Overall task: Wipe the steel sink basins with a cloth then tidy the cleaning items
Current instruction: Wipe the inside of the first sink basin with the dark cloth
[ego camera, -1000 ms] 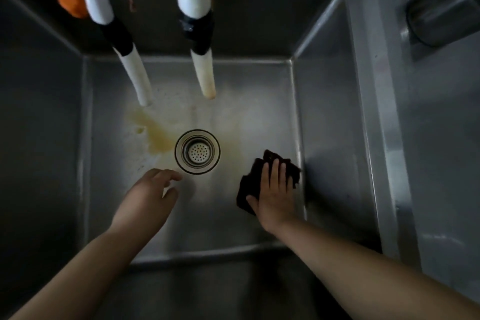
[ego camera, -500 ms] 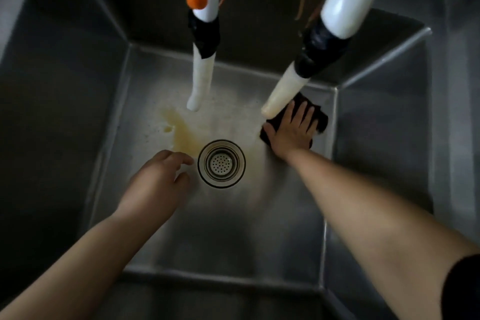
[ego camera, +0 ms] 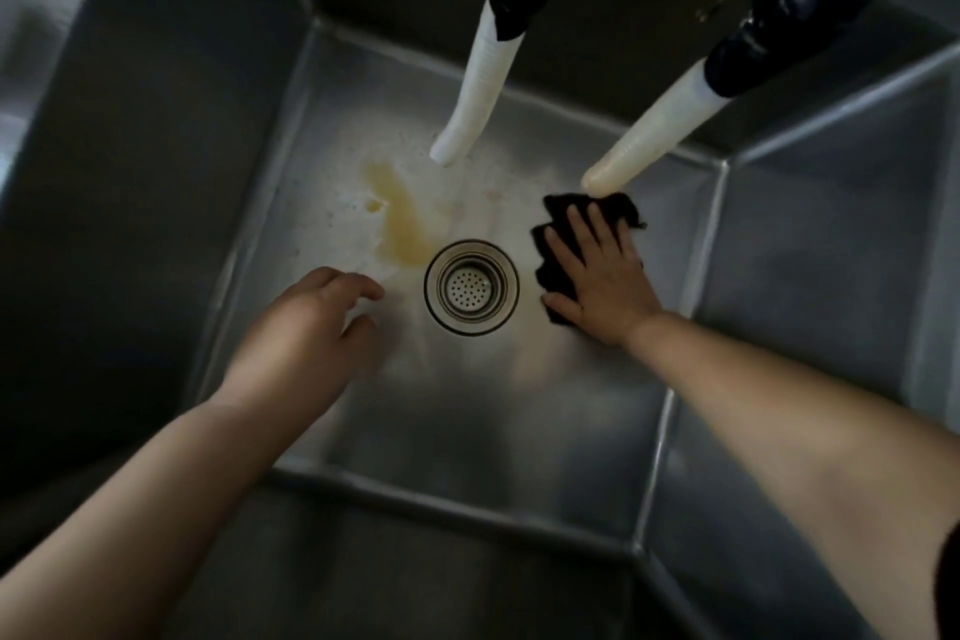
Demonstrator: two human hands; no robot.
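Note:
I look down into a deep steel sink basin [ego camera: 467,411]. My right hand [ego camera: 597,276] presses a dark cloth [ego camera: 618,208] flat against the basin floor, just right of the round drain strainer [ego camera: 471,287], fingers straight and spread. My left hand [ego camera: 311,327] hovers over the floor left of the drain, fingers loosely curled and holding nothing. A yellow-brown stain [ego camera: 400,218] lies on the floor up-left of the drain.
Two white hoses with black taped joints hang into the basin from above, the left hose [ego camera: 475,104] over the stain and the right hose [ego camera: 654,135] ending just above the cloth. Steep steel walls [ego camera: 130,172] close the basin on all sides.
My right hand slid the cloth from the near right corner up toward the back, then a little back toward the drain. My left hand stayed beside the drain. The camera leaned in.

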